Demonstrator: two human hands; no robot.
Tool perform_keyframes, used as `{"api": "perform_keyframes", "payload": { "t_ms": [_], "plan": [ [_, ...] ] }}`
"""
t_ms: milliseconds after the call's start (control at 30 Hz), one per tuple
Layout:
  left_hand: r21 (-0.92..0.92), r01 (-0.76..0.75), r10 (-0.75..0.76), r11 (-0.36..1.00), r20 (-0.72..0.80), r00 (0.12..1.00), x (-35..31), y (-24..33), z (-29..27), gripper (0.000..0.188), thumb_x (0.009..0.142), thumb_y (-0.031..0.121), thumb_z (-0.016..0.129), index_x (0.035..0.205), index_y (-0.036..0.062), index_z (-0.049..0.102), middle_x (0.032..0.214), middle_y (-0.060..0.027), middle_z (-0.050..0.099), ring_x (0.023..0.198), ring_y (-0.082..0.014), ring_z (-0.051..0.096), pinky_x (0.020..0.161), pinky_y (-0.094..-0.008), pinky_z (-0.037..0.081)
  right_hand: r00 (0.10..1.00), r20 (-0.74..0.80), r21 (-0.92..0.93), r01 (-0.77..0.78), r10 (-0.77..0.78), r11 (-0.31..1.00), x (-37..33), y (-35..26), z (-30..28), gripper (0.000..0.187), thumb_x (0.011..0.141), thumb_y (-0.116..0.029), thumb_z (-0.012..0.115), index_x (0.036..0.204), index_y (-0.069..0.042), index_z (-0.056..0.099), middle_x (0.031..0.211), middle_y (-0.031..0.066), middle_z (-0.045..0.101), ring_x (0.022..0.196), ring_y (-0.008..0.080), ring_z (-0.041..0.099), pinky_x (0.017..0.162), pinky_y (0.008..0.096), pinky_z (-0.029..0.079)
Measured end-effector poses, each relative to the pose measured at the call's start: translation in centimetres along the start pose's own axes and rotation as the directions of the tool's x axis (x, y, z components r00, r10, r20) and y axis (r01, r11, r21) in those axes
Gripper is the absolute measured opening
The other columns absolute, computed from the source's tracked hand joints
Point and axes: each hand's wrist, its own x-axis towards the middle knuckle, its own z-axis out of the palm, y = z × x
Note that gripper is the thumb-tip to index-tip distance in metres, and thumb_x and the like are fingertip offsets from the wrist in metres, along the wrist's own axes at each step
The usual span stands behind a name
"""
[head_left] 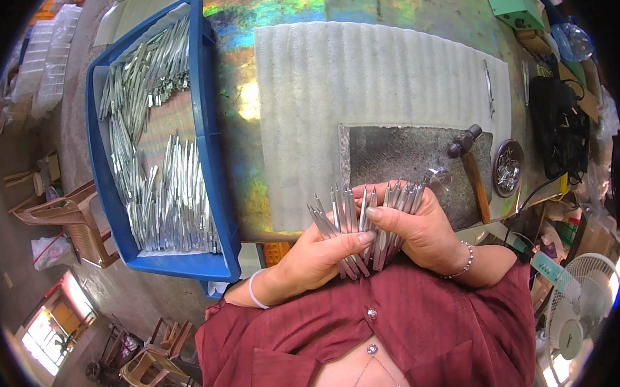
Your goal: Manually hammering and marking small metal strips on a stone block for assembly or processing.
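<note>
A fanned bunch of slender silvery tweezers (350, 216) is held close to my body, with the pointed tips up. My left hand (313, 261) is closed round the left part of the bunch, its thumb lying across the shafts. On the right part, my right hand (426, 235) is closed too, with its thumb pressed on the tweezers. Both hands almost meet in the middle, and their fingers are partly hidden behind the metal. Just beyond them lies a dark rough slab (398, 151), with a wooden-handled hammer (475, 179) resting on its right side.
To the left stands a blue tray (214, 128) holding many more tweezers in piles. White foam sheet (374, 73) covers the table, with a single thin metal piece (489, 89) on it. A round dish (508, 167) of small metal parts sits right of the hammer. A fan (578, 306) stands lower right.
</note>
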Motion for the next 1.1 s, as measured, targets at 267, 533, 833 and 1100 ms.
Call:
{"api": "perform_keyframes", "payload": {
  "t_ms": [267,533,833,1100],
  "plan": [
    [0.014,0.039,-0.04,0.999,0.022,0.999,-0.1,-0.9,-1.9,0.05,0.09,0.007,0.06,0.134,0.0018,0.036,0.121,-0.0079,0.054,0.109,-0.016,0.054,0.092,-0.0314,0.045,0.999,-0.005,0.061,-0.036,0.036,0.998,-0.3,-0.2,0.2,0.021,0.089,-0.003,0.059,0.109,0.001,0.063,0.1,0.0033,0.065,0.091,0.0079,0.059,0.082,0.0234,0.048],
    [0.106,0.009,-0.009,0.994,0.0,1.0,-0.1,-0.2,-0.1,0.049,0.09,0.007,0.059,0.133,0.0021,0.038,0.122,-0.0098,0.053,0.112,-0.0185,0.053,0.093,-0.0345,0.046,0.999,0.009,0.086,-0.034,0.034,0.996,-0.2,0.6,-0.3,0.016,0.089,-0.003,0.058,0.104,0.001,0.064,0.104,0.006,0.065,0.092,0.0096,0.06,0.083,0.0246,0.048],
    [-0.03,0.094,-0.091,0.995,0.079,0.993,0.3,0.5,0.8,0.04,0.096,0.014,0.051,0.131,0.0002,0.041,0.117,-0.0067,0.056,0.103,-0.0138,0.056,0.087,-0.0307,0.047,0.999,-0.04,0.223,-0.017,0.026,0.975,-1.0,0.4,-0.7,0.014,0.09,-0.005,0.058,0.102,0.0,0.062,0.103,0.0069,0.066,0.091,0.0109,0.061,0.082,0.0258,0.049],
    [0.158,0.061,-0.07,0.985,0.053,0.996,1.1,-0.1,1.2,0.034,0.096,0.02,0.053,0.124,0.0001,0.05,0.111,-0.0052,0.059,0.102,-0.0126,0.056,0.085,-0.0285,0.046,0.998,-0.058,0.212,-0.019,0.032,0.977,-1.7,0.5,-1.4,0.016,0.089,-0.006,0.061,0.104,-0.001,0.06,0.095,0.0023,0.064,0.086,0.0087,0.06,0.077,0.0243,0.05]
  ]
}}
